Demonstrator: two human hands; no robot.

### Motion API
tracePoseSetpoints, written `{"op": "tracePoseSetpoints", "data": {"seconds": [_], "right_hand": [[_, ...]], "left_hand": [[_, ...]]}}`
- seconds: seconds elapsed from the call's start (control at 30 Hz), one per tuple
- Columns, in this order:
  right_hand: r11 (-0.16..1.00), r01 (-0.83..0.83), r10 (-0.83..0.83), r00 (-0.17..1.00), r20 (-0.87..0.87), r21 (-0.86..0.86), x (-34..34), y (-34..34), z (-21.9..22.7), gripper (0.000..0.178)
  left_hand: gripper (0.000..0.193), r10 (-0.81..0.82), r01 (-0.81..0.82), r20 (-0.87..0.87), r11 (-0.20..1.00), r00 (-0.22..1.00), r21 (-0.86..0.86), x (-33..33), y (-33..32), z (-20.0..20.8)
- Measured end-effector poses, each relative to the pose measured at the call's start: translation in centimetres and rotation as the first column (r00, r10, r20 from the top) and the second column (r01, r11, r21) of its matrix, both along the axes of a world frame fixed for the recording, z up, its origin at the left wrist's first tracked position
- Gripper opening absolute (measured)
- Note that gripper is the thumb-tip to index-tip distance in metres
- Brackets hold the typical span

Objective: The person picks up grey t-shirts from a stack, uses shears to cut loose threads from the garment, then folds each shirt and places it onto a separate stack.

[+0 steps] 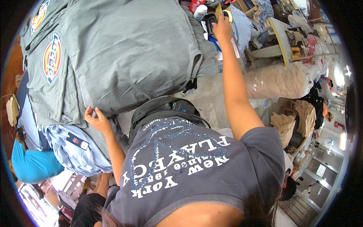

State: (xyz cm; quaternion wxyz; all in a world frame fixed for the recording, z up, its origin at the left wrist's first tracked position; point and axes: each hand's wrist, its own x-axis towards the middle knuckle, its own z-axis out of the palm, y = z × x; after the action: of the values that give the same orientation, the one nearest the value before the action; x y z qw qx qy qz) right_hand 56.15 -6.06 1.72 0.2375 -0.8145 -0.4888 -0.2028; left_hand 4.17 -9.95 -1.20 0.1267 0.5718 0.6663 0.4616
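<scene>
A stack of grey garments (128,49) with oval red, yellow and blue patches spreads in front of me. At its near left edge is my left hand (99,122), thumb and finger apart, their tips against the cloth. My right arm stretches far forward. Its hand (223,29) is closed around the lower end of a yellow pointed thing (219,9), whose kind I cannot make out. Just left of that hand lies a black object (210,25), partly covered by the thumb. A pale tape roll (228,16) is close to the knuckles, and a white bottle (200,13) stands farther left.
Light blue garments (79,147) with a dark tag hang at the lower left, near a person in a blue top (34,162). A large plastic-wrapped roll (278,81) lies right of my arm. Brown paper (304,117) and a cluttered table are farther right.
</scene>
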Motion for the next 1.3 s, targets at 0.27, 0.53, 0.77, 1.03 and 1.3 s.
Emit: {"op": "tracePoseSetpoints", "data": {"seconds": [0.27, 0.53, 0.77, 1.03, 1.3], "right_hand": [[0.798, -0.602, 0.337, 0.419, -0.843, 0.020, -8.1, -7.3, 2.8, 0.044], [0.890, -0.433, 0.388, 0.554, -0.736, 0.144, -7.5, -7.3, 1.0, 0.035], [0.916, -0.129, 0.399, 0.185, -0.898, 0.380, -8.8, -8.4, 4.5, 0.027], [0.783, -0.480, 0.590, 0.373, -0.716, 0.395, -5.4, -11.2, 11.3, 0.016], [0.634, -0.020, 0.743, -0.262, -0.616, 0.773, -3.5, -3.1, 11.0, 0.034]], "left_hand": [[0.040, -0.153, 0.231, 0.393, 0.960, 0.907, -0.160, -3.9, -3.1, -3.0], [0.067, -0.278, 0.236, -0.361, 0.959, 0.890, -0.156, -2.6, 0.0, 0.4], [0.044, -0.269, 0.297, -0.417, 0.955, 0.868, 0.002, -4.0, 0.1, 4.0], [0.034, -0.206, 0.309, -0.365, 0.917, 0.908, 0.251, -6.7, 0.0, 14.2], [0.022, -0.383, 0.316, 0.869, 0.905, 0.314, 0.285, -7.9, 8.7, 18.4]]}}
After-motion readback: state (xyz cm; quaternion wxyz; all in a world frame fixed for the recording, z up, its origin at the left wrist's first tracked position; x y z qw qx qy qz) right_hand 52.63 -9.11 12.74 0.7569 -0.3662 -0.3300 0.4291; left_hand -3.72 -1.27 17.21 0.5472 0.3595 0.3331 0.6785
